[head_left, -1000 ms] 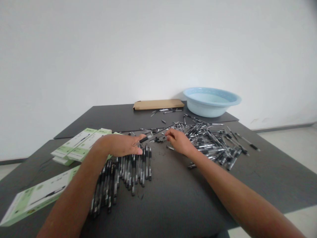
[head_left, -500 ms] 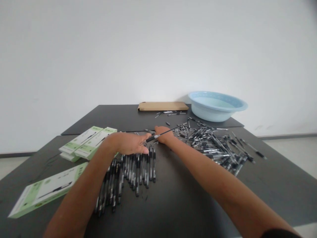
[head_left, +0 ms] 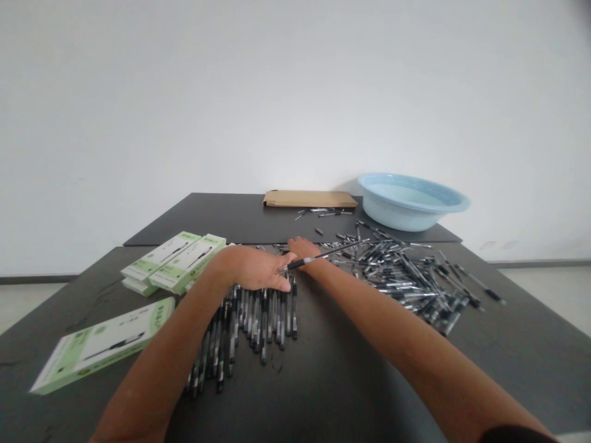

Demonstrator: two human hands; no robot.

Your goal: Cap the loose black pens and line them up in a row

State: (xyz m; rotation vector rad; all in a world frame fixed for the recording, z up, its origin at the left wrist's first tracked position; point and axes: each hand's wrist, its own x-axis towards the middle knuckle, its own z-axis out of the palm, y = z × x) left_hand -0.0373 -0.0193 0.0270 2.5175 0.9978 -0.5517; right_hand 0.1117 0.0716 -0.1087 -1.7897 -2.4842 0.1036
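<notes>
My left hand (head_left: 258, 268) has a black pen (head_left: 298, 263) held by the thumb and fingers, its thin end pointing right across my right wrist. Below that hand lies a row of clear-and-black pens (head_left: 265, 317), side by side and roughly parallel, with their near ends toward me. Farther back, my right hand (head_left: 303, 248) is low over the table by the far end of the row. Its fingers curve down and are mostly hidden, so whether they grip anything does not show. Right of my right forearm spreads a jumbled heap of pens and parts (head_left: 406, 277).
Green-and-white pen boxes (head_left: 173, 261) are stacked at the left, and another such box (head_left: 106, 344) lies nearer. A light blue basin (head_left: 406, 212) stands at the back right. Beside it lie a flat brown cardboard piece (head_left: 309, 199) and several loose thin parts (head_left: 323, 212).
The whole view has shifted slightly, putting things farther right in the picture. My left hand has moved a little right with the pen. My right hand stays near the same place.
</notes>
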